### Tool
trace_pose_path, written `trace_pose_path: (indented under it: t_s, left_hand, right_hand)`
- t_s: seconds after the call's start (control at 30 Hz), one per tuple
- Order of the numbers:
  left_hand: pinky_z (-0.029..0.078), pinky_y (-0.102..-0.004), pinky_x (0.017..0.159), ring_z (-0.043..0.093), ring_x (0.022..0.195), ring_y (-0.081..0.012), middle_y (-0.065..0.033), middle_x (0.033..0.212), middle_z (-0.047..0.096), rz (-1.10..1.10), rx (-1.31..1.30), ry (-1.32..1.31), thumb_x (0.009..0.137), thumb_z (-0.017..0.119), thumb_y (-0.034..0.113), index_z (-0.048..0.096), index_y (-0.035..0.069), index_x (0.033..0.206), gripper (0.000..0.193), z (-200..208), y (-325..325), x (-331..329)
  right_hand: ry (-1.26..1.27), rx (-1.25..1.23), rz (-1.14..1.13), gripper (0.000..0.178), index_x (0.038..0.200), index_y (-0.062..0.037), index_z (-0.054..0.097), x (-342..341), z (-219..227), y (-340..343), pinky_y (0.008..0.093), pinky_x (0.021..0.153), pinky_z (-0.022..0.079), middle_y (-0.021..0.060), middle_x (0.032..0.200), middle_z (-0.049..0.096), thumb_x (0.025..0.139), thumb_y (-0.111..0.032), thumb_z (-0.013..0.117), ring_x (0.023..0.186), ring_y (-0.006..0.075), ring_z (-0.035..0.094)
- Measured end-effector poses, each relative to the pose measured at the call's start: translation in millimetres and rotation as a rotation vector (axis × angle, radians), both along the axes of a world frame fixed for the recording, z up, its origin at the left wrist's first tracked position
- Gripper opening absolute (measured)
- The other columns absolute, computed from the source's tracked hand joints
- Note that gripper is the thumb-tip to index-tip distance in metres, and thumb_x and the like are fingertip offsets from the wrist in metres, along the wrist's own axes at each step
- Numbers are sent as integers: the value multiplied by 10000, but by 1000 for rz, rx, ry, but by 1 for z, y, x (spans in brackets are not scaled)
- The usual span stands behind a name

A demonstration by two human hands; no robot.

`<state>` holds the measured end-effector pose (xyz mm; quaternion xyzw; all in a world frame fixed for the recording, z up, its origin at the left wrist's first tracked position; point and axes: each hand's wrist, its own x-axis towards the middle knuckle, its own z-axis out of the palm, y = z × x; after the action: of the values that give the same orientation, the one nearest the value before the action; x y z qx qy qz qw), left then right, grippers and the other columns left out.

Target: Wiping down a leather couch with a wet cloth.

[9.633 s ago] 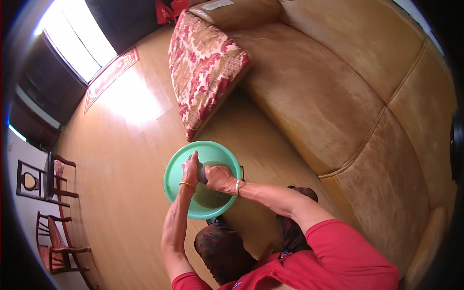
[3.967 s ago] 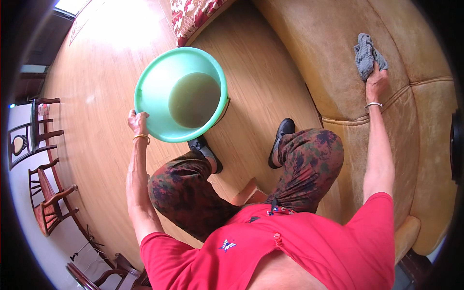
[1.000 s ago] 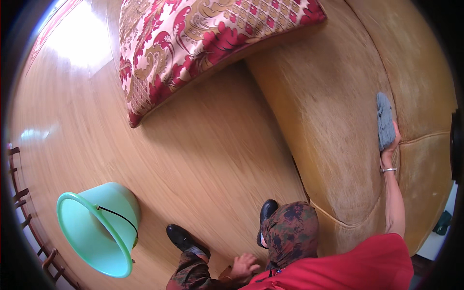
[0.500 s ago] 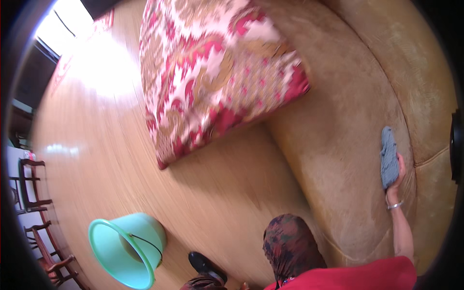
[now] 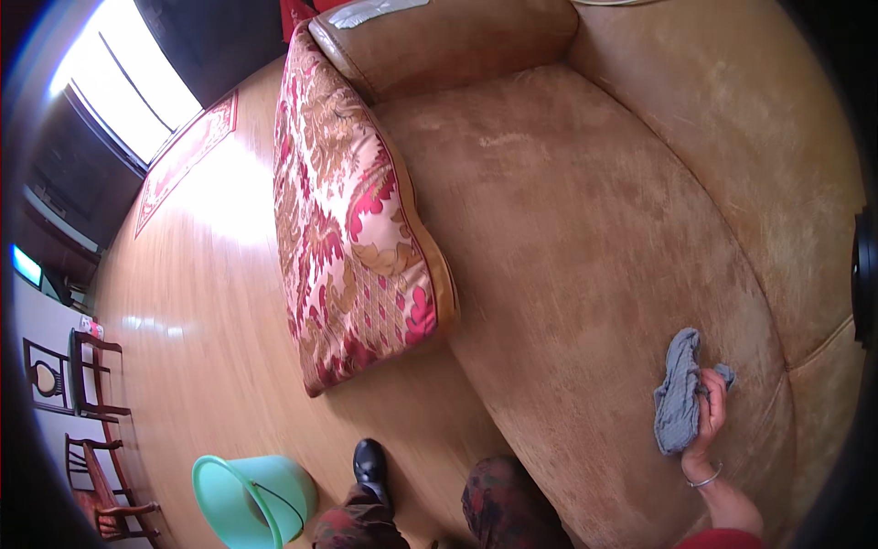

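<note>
Grey crumpled fabric cloth [image 5: 678,403] is against the worn tan leather sofa seat [image 5: 585,238], toward the lower right of your view, gripped in your bare right hand [image 5: 710,416].

From the far left, you have two dark wooden armchairs with open backs, one [image 5: 98,366] above the other [image 5: 108,499] in view, along a pale wall. Past them, a long red-and-pink patterned rug [image 5: 187,165] lies beneath a bright glass opening [image 5: 128,82]. Next comes a mint-green plastic bucket [image 5: 297,485] with a thin dark handle, standing on the light brown wood-look floor [image 5: 206,366], cut off by the lower edge. Your black shoe [image 5: 369,462] is just beside it on the right.

Above the shoe, a big red, pink and gold brocade cushion [image 5: 338,238] reaches out over the floor and covers the sofa's front edge from the rounded tan armrest [image 5: 457,55] downward, so it blocks that stretch from your side; your cloth is well apart from it. Your knee in dark camouflage trousers [image 5: 512,508] is near the seat's front edge.

Your right fingers are curled closed round the cloth's bunched right side, below the tall tan backrest [image 5: 722,137]. Your left hand is out of view, so I cannot tell how its fingers stand.
</note>
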<state>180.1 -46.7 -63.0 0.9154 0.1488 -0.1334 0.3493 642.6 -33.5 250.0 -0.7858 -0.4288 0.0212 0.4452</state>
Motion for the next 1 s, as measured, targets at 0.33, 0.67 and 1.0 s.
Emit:
trace_pose_path:
  t_s: [0.33, 0.67, 1.0]
  left_hand:
    - [423, -428, 849, 503, 1099, -323, -152, 1179, 542, -15, 60, -61, 812, 533, 369, 585, 143, 1080, 354, 20, 136, -67]
    - [429, -425, 847, 512, 1088, -322, -153, 1166, 550, 18, 77, -160, 813, 529, 361, 592, 148, 1066, 336, 49, 194, -144]
    - [467, -402, 812, 576, 989, -293, -163, 1049, 604, -147, 9, 604, 805, 517, 313, 629, 133, 977, 272, 164, 162, -251]
  right_hand:
    - [-63, 28, -10, 272, 955, 42, 566, 0, 5, 3, 407, 970, 341, 143, 1033, 564, 856, -173, 431, 1012, 279, 510]
    - [-101, -11, -47, 286, 966, 47, 573, -14, 9, 7, 368, 947, 362, 145, 1017, 580, 857, -183, 442, 995, 286, 528]
    - [-189, 6, -46, 346, 1036, 17, 593, 13, -9, 0, 353, 907, 391, 154, 1039, 597, 890, -263, 454, 1005, 300, 544]
